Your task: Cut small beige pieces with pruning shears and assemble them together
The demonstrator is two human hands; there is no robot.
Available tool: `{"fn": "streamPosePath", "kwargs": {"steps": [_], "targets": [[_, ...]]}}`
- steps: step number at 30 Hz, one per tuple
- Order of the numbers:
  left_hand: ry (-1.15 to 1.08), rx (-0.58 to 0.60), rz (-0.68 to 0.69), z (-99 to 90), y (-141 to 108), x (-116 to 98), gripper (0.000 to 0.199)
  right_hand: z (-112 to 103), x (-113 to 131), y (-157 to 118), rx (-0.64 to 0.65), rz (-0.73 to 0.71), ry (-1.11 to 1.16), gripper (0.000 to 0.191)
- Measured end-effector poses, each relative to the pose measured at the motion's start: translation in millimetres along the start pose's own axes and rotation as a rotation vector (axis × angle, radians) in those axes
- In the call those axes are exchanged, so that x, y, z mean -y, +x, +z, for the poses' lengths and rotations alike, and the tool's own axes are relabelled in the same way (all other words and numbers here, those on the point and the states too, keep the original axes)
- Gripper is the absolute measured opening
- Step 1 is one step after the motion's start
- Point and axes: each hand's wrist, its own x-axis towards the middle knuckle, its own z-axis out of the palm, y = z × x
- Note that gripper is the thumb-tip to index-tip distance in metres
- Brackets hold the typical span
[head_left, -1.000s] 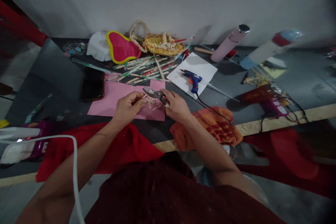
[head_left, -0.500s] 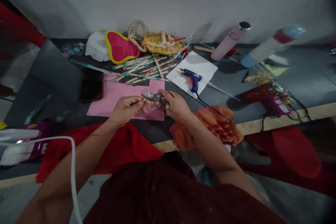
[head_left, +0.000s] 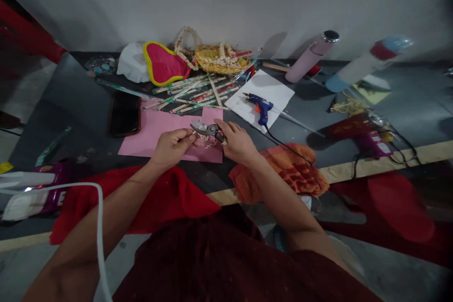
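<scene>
I judge this the snipping step: at frame centre my right hand [head_left: 239, 143] has its fingers wrapped around the pruning shears [head_left: 211, 129]; my left hand [head_left: 172, 148] pinches a pale stick [head_left: 194, 132] beside the blades, near cut bits [head_left: 210, 142] on pink paper [head_left: 148, 127]. Closing calls for clear fingertips.

Bits [head_left: 205, 139] seem to lie on the paper [head_left: 146, 130], phone [head_left: 125, 114] left of it, sticks [head_left: 214, 90] behind, glue gun [head_left: 262, 107] right.
</scene>
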Motion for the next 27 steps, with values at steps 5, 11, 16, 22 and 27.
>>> {"fn": "streamPosePath", "kwargs": {"steps": [5,11,16,22,27], "targets": [[-0.339,0.237,-0.195,-6.4,1.1,0.3,0.030,-2.2,-6.1,-0.2,0.016,-0.066,-0.010,0.065],[-0.507,0.409,-0.400,-12.5,0.1,-6.6,0.031,-0.5,-7.8,0.7,0.010,-0.126,0.064,0.060],[-0.560,0.363,-0.395,-12.2,-0.1,-6.5,0.028,-1.7,-3.0,-2.3,-0.005,-0.093,0.089,0.047],[-0.211,0.043,-0.105,-1.0,1.1,-3.9,0.026,-0.9,1.5,-1.3,-0.009,-0.006,0.052,0.047],[0.079,-0.120,0.031,3.4,-0.6,-2.3,0.022,0.3,1.7,1.1,-0.012,-0.009,0.031,0.059]]}}
